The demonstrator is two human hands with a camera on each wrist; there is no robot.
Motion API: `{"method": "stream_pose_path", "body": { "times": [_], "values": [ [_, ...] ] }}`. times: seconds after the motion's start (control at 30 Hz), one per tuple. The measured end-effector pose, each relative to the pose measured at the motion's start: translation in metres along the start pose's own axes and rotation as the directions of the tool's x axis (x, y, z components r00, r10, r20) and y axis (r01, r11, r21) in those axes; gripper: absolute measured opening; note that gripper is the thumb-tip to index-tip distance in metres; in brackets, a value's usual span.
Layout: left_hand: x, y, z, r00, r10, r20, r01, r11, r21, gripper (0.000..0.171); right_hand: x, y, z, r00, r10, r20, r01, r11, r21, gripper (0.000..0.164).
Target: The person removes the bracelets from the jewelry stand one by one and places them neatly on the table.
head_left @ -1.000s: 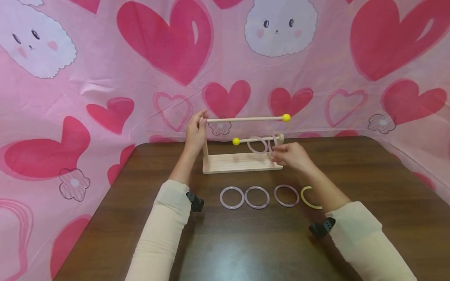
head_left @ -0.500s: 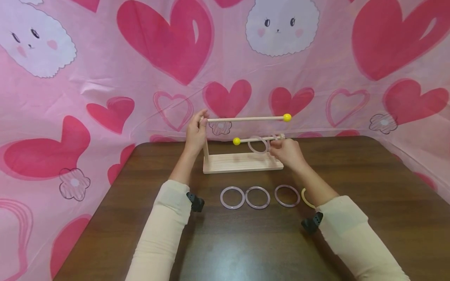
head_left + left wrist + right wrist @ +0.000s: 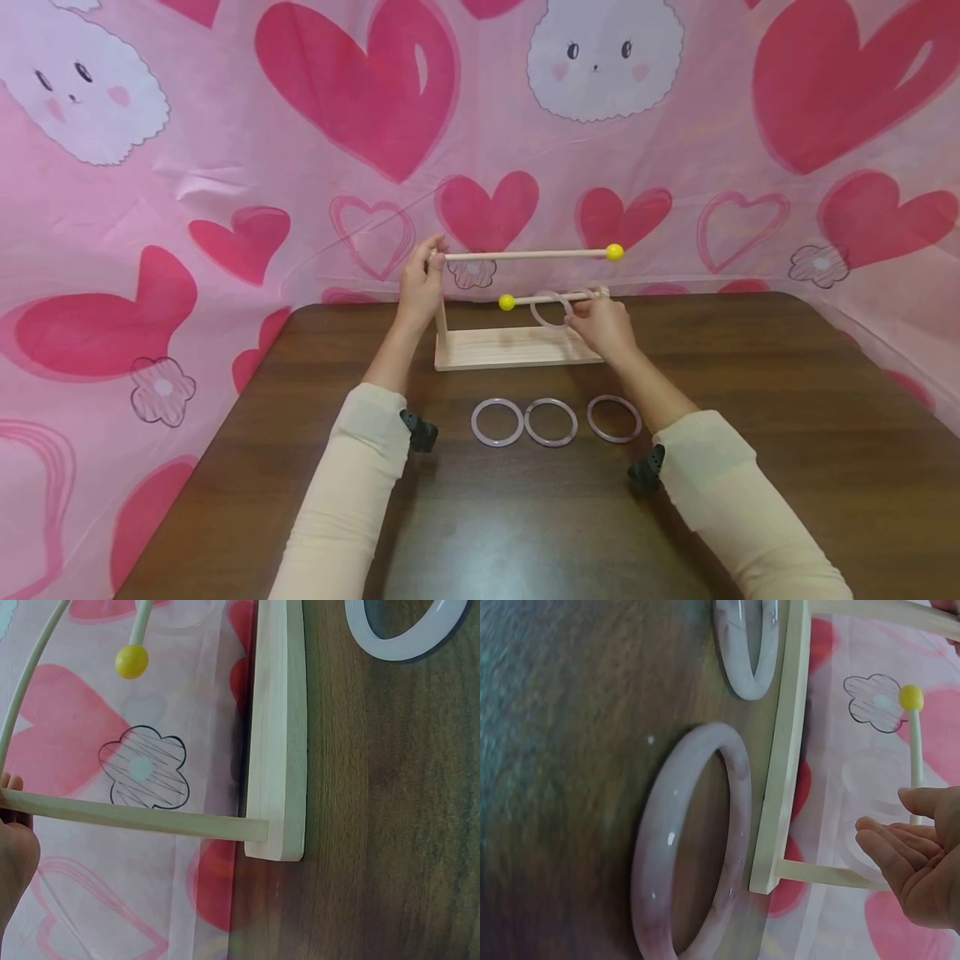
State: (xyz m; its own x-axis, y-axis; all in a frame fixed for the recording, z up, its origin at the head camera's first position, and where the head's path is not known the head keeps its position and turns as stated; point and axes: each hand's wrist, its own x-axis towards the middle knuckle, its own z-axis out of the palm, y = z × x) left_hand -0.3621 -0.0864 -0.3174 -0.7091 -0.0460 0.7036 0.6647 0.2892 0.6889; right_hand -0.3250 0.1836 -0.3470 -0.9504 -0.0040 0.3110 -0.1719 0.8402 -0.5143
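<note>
My left hand (image 3: 422, 287) grips the top of the left post of a wooden bangle stand (image 3: 517, 348), its thumb in front. From that post an upper rod ends in a yellow ball (image 3: 615, 252). A lower rod comes from the right post, tipped by another yellow ball (image 3: 507, 302). A pale lilac bangle (image 3: 533, 312) hangs on this lower rod; a second one is mostly hidden behind my right hand (image 3: 606, 329). In the right wrist view, the thumb and the fairly straight fingers (image 3: 885, 844) of that hand stand apart, overlapping the second bangle.
Three lilac bangles lie in a row in front of the stand: a left one (image 3: 474, 422), a middle one (image 3: 551, 445) and a right one (image 3: 614, 441). The dark wooden table (image 3: 510, 508) meets a pink heart-patterned cloth (image 3: 480, 142) behind the stand.
My right hand has moved left along the lower rod, covering more of the second bangle. The right forearm now hides the yellow bangle on the table. The left hand keeps its grip.
</note>
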Motion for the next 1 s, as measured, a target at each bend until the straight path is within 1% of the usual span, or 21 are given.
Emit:
{"method": "stream_pose_path", "body": {
  "times": [0.17,0.47,0.57,0.67,0.8,1.0],
  "values": [
    [-0.0006,-0.0010,0.0006,1.000,0.013,-0.007,-0.013,1.000,-0.011,0.030,-0.0001,-0.0020,0.0032,0.999,0.038,-0.005,-0.038,0.999,0.003,0.030],
    [-0.0002,-0.0024,0.0003,1.000,0.009,-0.008,-0.009,1.000,-0.015,0.031,0.0013,-0.0043,0.0054,0.996,0.048,-0.078,-0.047,0.999,0.006,0.023],
    [0.0003,-0.0014,0.0004,1.000,0.010,-0.006,-0.010,1.000,-0.015,0.031,0.0023,-0.0041,0.0059,0.996,0.057,-0.070,-0.057,0.998,0.010,0.023],
    [0.0005,-0.0008,0.0002,1.000,-0.002,-0.003,0.002,1.000,-0.008,0.031,0.0027,-0.0045,0.0065,0.997,0.064,-0.052,-0.063,0.998,0.018,0.023],
    [0.0005,-0.0006,-0.0002,1.000,-0.009,-0.002,0.009,1.000,-0.009,0.031,0.0024,-0.0051,0.0081,0.997,0.056,-0.057,-0.054,0.998,0.035,0.022],
    [0.0007,-0.0015,0.0004,1.000,0.012,-0.006,-0.012,1.000,-0.009,0.030,0.0021,-0.0058,0.0097,0.997,0.030,-0.073,-0.027,0.999,0.042,0.019]
  ]
}}
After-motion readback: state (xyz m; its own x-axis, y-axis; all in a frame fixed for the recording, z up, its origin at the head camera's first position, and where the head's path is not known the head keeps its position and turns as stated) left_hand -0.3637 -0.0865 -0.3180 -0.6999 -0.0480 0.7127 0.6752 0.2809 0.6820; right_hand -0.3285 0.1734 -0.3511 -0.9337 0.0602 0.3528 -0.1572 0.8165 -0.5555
